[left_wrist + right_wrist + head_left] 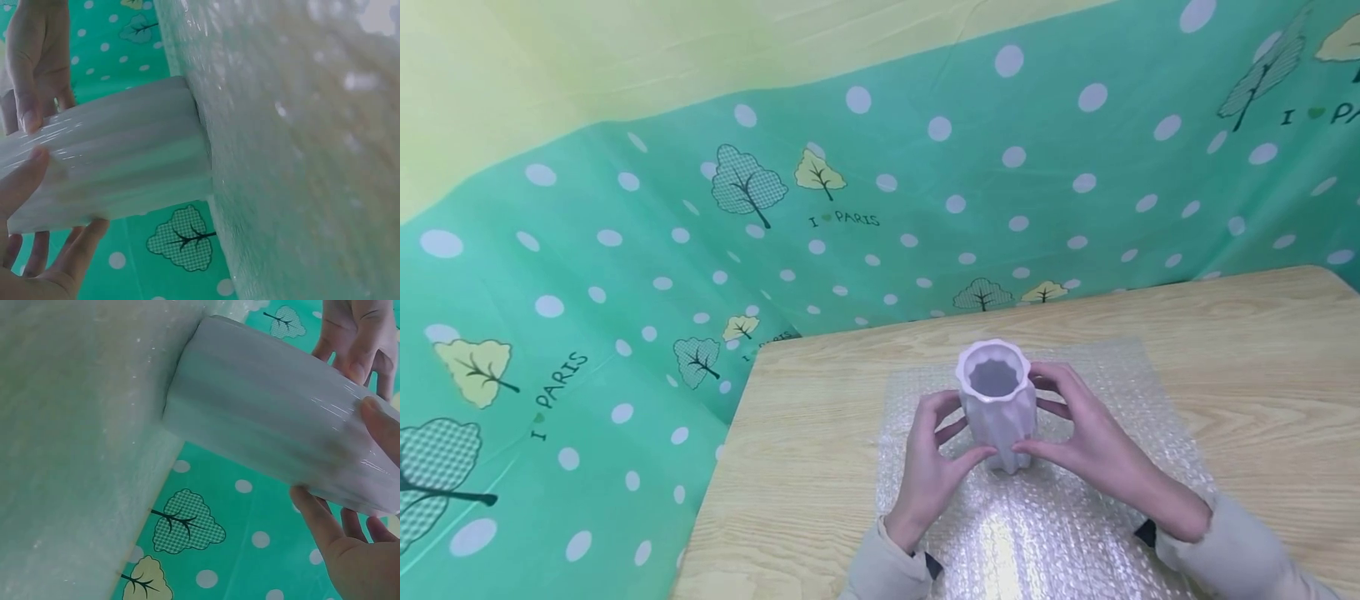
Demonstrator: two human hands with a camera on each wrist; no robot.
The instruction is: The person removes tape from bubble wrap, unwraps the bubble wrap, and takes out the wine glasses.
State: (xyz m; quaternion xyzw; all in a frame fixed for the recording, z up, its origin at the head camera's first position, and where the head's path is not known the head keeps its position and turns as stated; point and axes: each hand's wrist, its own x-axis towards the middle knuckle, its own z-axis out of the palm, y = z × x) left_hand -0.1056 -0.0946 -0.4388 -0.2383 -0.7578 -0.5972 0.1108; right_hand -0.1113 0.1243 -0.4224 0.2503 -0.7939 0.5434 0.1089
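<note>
A white fluted vase (pixel 1002 421) with a scalloped rim stands upright on a sheet of bubble wrap (pixel 1037 533). My left hand (pixel 931 462) grips its left side, the thumb across the front and the fingers round the side. From the right, my right hand (pixel 1093 437) holds it in the same way, the two thumb tips close together on the front. Both wrist views show the vase (pixel 119 156) with its base down at the bubble wrap (pixel 81 450) and fingertips on its glossy wall.
Under the bubble wrap lies a wood-grain table (pixel 805 467). Behind and to the left hangs a green cloth (pixel 910 200) with white dots and printed trees, yellow along its top. Grey sleeves (pixel 1232 542) cover my forearms.
</note>
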